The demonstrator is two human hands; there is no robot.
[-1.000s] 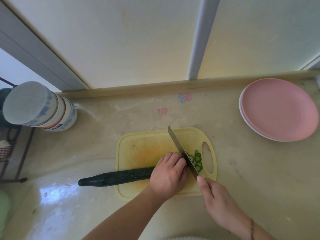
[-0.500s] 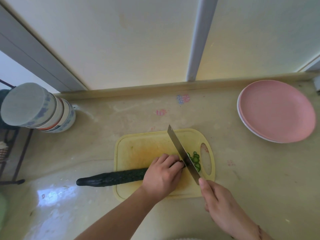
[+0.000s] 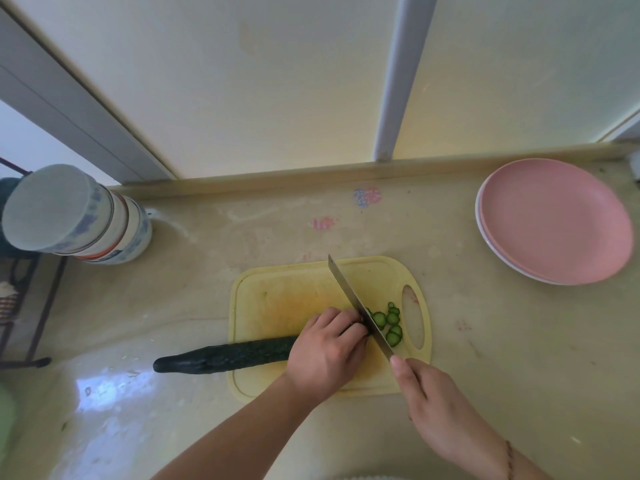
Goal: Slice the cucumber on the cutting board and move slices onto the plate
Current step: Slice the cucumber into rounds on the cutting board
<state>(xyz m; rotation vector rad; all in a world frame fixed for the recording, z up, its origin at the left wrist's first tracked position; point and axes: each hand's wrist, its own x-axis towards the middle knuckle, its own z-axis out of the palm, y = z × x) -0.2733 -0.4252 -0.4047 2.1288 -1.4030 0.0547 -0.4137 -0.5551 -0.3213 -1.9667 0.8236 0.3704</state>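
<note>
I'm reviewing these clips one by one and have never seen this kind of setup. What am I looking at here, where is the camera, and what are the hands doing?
There is no machine: a person works with bare hands, and the single wide-angle camera sits on their head, looking down at a counter. That is why both arms enter from the bottom edge. The left hand holds down a long dark cucumber that lies across a yellow cutting board, its far end sticking off the board's left side. The right hand grips a knife, blade at the cut end. A few slices lie on the board beside the blade. Pink plates wait at the right with nothing on them; stacked bowls stand at the left.
</note>
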